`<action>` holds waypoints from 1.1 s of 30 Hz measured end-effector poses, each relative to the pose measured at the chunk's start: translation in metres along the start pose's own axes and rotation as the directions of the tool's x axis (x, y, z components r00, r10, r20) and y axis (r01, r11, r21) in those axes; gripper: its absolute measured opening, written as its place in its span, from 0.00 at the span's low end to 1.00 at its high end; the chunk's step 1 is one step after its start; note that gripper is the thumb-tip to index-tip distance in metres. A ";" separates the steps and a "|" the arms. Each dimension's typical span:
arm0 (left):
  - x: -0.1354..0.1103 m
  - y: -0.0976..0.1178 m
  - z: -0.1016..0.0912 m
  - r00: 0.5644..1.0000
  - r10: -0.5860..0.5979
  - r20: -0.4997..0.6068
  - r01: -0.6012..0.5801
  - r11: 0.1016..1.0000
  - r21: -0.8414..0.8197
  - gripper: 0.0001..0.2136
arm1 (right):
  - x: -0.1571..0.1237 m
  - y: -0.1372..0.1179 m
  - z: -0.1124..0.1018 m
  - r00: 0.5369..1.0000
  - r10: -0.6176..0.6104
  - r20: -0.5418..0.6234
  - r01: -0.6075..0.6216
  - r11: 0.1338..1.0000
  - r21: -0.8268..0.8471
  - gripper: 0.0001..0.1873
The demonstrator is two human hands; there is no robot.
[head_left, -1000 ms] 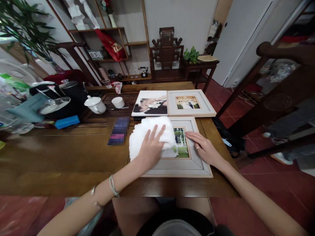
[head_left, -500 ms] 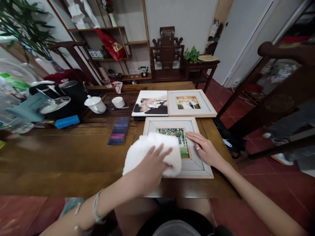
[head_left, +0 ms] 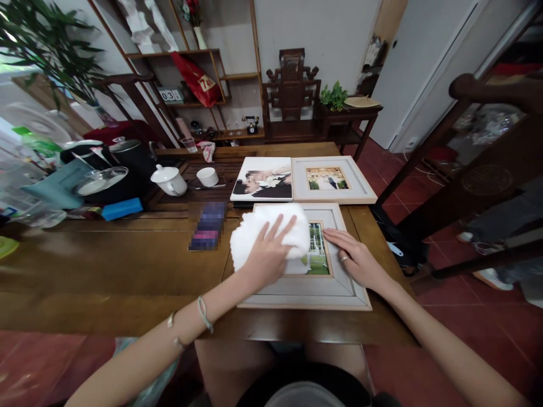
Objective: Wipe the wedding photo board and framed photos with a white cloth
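A picture frame [head_left: 316, 299] with a pale wide mat and an outdoor photo lies flat near the table's front edge. Bunched under my left hand [head_left: 271, 254] is a white towel [head_left: 250, 232], which covers the frame's upper left part and much of the photo. The fingers of that hand are spread over the towel, pressing and holding it. My right hand [head_left: 358, 263], wearing a ring, lies flat with fingers stretched along the right inner edge of the same frame.
Behind lie a white photo panel [head_left: 263, 181] and a second frame [head_left: 369, 189], side by side. To the left are a blurred-out dark card [head_left: 207, 226], a white lidded teapot [head_left: 168, 181], a white cup [head_left: 207, 177] and a blue box [head_left: 121, 209] on the wooden table [head_left: 106, 260].
The towel under my left hand has moved up and slightly right across the frame, baring its lower left part. My right hand stays at the frame's right side.
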State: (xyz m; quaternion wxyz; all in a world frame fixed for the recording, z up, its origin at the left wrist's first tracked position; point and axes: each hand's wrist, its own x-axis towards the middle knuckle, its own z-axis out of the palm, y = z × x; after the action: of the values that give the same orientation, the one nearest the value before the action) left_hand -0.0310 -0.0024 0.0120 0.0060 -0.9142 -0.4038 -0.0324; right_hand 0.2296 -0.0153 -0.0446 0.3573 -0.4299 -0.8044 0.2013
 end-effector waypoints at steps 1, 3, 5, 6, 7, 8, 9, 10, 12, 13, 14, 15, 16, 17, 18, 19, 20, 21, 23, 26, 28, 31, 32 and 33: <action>0.009 -0.010 0.001 0.998 -0.023 -0.051 0.025 0.999 0.028 0.15 | 0.000 0.000 0.000 1.000 -0.002 0.000 0.002 1.000 0.004 0.34; 0.023 -0.028 0.001 0.995 -0.047 -0.089 0.054 0.996 0.074 0.14 | 0.000 0.000 0.000 1.000 0.000 -0.005 0.000 1.000 0.007 0.34; 0.032 -0.038 0.000 0.998 -0.047 -0.045 0.051 0.995 0.091 0.15 | 0.000 -0.001 0.000 1.000 0.011 -0.003 -0.011 1.000 0.007 0.34; 0.033 -0.039 -0.001 0.999 -0.039 -0.007 0.040 0.996 0.086 0.16 | 0.001 -0.001 -0.001 1.000 0.016 0.002 -0.016 1.000 0.005 0.34; 0.033 -0.038 -0.001 0.999 -0.031 0.032 0.029 0.997 0.073 0.17 | 0.001 -0.002 -0.001 1.000 0.021 0.007 -0.021 1.000 0.001 0.34; 0.030 -0.035 -0.003 0.998 -0.020 0.067 0.016 0.998 0.055 0.17 | 0.001 -0.002 -0.001 1.000 0.026 0.013 -0.026 1.000 -0.002 0.35; 0.024 -0.030 -0.004 0.996 -0.010 0.093 0.007 0.999 0.034 0.17 | 0.001 -0.003 -0.001 0.999 0.031 0.018 -0.031 0.999 -0.006 0.35; 0.017 -0.024 -0.006 0.993 -0.001 0.115 0.000 1.000 0.010 0.17 | 0.001 -0.003 0.000 0.999 0.037 0.019 -0.037 0.999 -0.010 0.35; -0.003 -0.010 -0.013 0.986 0.024 0.168 -0.017 0.999 -0.045 0.17 | 0.000 -0.004 0.000 0.999 0.046 0.009 -0.046 0.999 -0.011 0.35; -0.015 -0.003 -0.017 0.980 0.040 0.196 -0.026 0.997 -0.073 0.18 | 0.000 -0.004 0.001 0.999 0.049 0.004 -0.049 0.999 -0.011 0.35; -0.028 0.004 -0.022 0.973 0.057 0.225 -0.035 0.994 -0.102 0.18 | 0.000 -0.004 0.001 0.999 0.049 -0.001 -0.049 0.999 -0.010 0.35; -0.041 0.011 -0.027 0.964 0.079 0.255 -0.046 0.990 -0.132 0.18 | -0.001 -0.004 0.002 0.999 0.049 -0.005 -0.049 0.999 -0.009 0.36; -0.053 0.017 -0.031 0.955 0.105 0.277 -0.061 0.985 -0.162 0.18 | -0.001 -0.004 0.002 0.999 0.047 -0.008 -0.047 0.999 -0.007 0.36; -0.065 0.023 -0.035 0.948 0.130 0.290 -0.077 0.979 -0.188 0.18 | -0.001 -0.003 0.003 0.999 0.046 -0.009 -0.046 0.999 -0.006 0.35; -0.074 0.029 -0.037 0.944 0.152 0.294 -0.091 0.973 -0.212 0.17 | -0.001 -0.003 0.003 0.999 0.045 -0.011 -0.046 0.999 -0.005 0.35; -0.082 0.034 -0.038 0.941 0.168 0.292 -0.101 0.968 -0.230 0.17 | -0.001 -0.003 0.003 0.999 0.044 -0.012 -0.044 0.999 -0.003 0.35; -0.087 0.037 -0.037 0.943 0.176 0.283 -0.107 0.964 -0.244 0.17 | -0.001 -0.003 0.003 0.999 0.042 -0.012 -0.042 0.999 -0.003 0.35; -0.090 0.039 -0.035 0.948 0.173 0.267 -0.105 0.962 -0.251 0.17 | -0.001 -0.003 0.003 0.999 0.039 -0.011 -0.039 0.999 -0.003 0.36; -0.085 0.036 -0.027 0.964 0.138 0.225 -0.082 0.967 -0.241 0.17 | 0.000 -0.003 0.003 1.000 0.030 -0.003 -0.030 1.000 -0.003 0.36; -0.060 0.018 -0.014 0.983 0.055 0.175 -0.026 0.986 -0.167 0.15 | 0.000 -0.002 0.001 1.000 0.014 0.007 -0.014 1.000 0.005 0.36; -0.037 0.001 -0.008 0.991 0.016 0.129 -0.005 0.996 -0.087 0.15 | 0.001 -0.002 0.000 1.000 0.009 0.011 -0.010 1.000 0.010 0.36; -0.003 -0.024 -0.002 1.000 -0.008 0.026 0.007 0.999 0.036 0.14 | 0.001 -0.003 -0.001 1.000 0.013 0.019 -0.014 1.000 0.006 0.36; 0.005 -0.031 -0.001 1.000 -0.013 -0.003 0.013 0.998 0.066 0.14 | 0.001 -0.003 -0.001 1.000 0.015 0.019 -0.015 1.000 0.004 0.36; 0.013 -0.035 0.000 1.000 -0.016 -0.019 0.018 0.996 0.089 0.14 | 0.001 -0.003 -0.001 1.000 0.017 0.016 -0.017 1.000 0.003 0.36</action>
State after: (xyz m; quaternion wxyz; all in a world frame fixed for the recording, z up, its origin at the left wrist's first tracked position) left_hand -0.0484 0.0307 0.0121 0.0499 -0.9093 -0.4125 -0.0228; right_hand 0.2282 -0.0160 -0.0421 0.3500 -0.4346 -0.8031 0.2089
